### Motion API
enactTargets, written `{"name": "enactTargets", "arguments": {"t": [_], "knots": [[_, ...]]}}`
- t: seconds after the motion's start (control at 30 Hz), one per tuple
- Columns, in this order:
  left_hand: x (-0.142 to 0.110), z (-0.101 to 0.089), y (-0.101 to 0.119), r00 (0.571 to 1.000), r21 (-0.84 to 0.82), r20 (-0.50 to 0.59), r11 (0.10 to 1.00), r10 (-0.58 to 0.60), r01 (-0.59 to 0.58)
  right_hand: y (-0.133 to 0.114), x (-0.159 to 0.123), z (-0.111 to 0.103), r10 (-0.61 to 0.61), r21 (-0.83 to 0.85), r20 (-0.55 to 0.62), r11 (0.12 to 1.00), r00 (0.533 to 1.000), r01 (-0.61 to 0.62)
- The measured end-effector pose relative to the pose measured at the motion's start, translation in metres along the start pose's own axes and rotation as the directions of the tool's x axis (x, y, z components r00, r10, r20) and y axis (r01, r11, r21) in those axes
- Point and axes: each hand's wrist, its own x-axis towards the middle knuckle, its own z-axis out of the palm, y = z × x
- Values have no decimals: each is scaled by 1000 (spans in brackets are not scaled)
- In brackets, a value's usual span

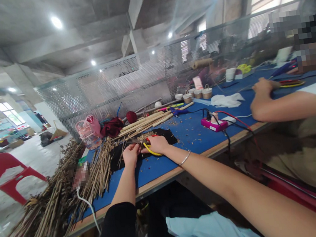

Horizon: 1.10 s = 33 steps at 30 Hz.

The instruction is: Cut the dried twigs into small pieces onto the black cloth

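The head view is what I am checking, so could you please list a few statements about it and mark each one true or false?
1. The right hand holds yellow-handled cutters. True.
2. A silver bangle circles the left wrist. False: the silver bangle is on the right wrist.
3. Dry stalks lie to the left of the left hand. True.
4. The power strip on the tabletop is green. False: the power strip is purple.
5. The plastic chair at the far left is red. True.
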Motion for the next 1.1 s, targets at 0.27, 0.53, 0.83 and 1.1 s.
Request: {"name": "enactTargets", "arguments": {"t": [0.27, 0.53, 0.83, 1.1], "knots": [[1, 0, 0, 1000, -27, -3, 1000, 7, -7, 0, 1, 1, -16, 7, 10, 1000, 1000, 16], [0, 1, 1, 1000, -60, 7, 998, -2, 2, 2, 1, 2, -30, 22, 4, 999, 1000, 30], [2, 0, 0, 1000, -49, 17, 999, -8, 9, 2, 2, 1, -52, 13, -17, 999, 998, 53], [0, 1, -1, 997, -1, 80, 1000, -16, 16, 0, 1, 1, -36, 14, 13, 999, 999, 36]]}}
